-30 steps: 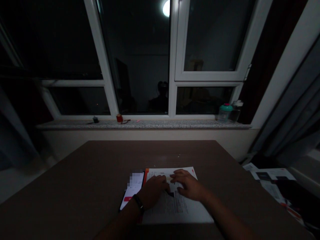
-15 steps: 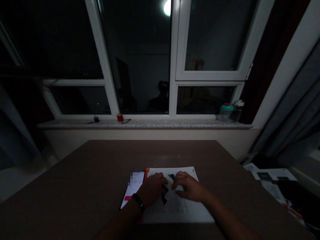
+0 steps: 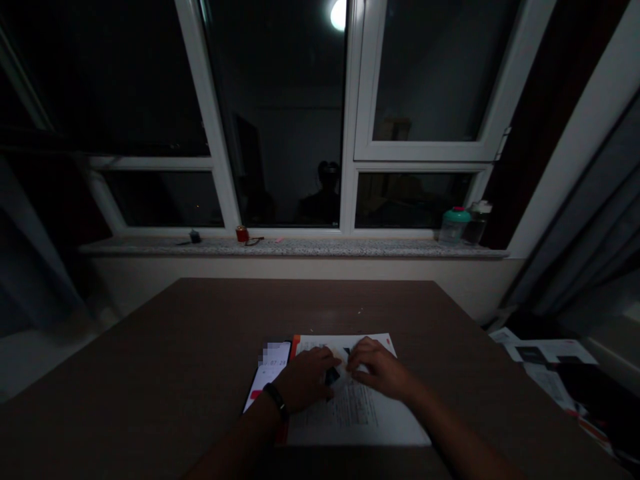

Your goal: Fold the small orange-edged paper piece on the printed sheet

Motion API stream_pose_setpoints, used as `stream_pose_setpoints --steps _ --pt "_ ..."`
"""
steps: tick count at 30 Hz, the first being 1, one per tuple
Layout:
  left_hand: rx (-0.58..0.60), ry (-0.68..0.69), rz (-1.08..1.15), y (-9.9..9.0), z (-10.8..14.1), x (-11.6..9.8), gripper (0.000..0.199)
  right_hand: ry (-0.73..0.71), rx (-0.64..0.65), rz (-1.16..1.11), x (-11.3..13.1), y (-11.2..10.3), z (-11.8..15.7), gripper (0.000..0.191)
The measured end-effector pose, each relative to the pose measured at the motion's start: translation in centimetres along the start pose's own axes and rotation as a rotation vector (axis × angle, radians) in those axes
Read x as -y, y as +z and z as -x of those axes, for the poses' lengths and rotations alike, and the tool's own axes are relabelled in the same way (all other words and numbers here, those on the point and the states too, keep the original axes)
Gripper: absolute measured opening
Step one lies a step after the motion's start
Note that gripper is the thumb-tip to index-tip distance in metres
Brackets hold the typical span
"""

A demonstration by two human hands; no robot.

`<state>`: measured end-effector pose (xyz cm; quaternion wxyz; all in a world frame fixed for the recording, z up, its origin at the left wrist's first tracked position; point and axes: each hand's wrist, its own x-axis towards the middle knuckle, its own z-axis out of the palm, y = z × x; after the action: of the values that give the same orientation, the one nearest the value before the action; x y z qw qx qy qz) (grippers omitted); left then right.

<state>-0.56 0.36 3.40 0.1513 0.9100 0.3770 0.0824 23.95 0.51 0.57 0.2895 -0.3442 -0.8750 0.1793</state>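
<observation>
Table's [image 3: 215,313] being partly covered by the paper [image 3: 395,427]; the phone's [image 3: 259,385] being parked just beside it, so could get shoved by a careless bump. Left hand [image 3: 306,379] and right hand [image 3: 379,371] are being held half-curled, can't tell if anything's being gripped. Between them, over the paper, the dark scrap's [image 3: 332,376] being crowded, might get creased by clumsy pressing.

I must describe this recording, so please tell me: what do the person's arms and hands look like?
The left hand and right hand wear no gloves, and the forearms show no sleeves. A dark, slim wristband is worn on the left; none shows on the right.
</observation>
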Motion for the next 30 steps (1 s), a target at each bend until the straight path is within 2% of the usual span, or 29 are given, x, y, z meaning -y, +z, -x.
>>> stream_pose_setpoints --steps 5,14,21,26,30 --pt "-0.004 0.005 0.021 0.4 0.0 0.3 0.06 0.006 -0.018 0.014 0.4 0.1 -0.2 0.01" --pt "0.064 0.041 0.124 1.2 0.2 0.0 0.086 0.195 -0.111 0.075 -0.6 0.5 0.0 0.017" --pt "0.063 0.074 0.024 1.2 0.2 -0.6 0.073 0.306 -0.179 0.089 -0.4 0.8 -0.4 0.024" --pt "0.091 0.097 -0.009 1.7 0.2 -0.3 0.065 0.289 -0.185 0.076 -0.6 1.0 -0.7 0.026" --pt "0.083 0.121 0.017 1.4 0.3 -0.5 0.063 0.26 -0.206 0.113 -0.8 1.1 -0.9 0.023"
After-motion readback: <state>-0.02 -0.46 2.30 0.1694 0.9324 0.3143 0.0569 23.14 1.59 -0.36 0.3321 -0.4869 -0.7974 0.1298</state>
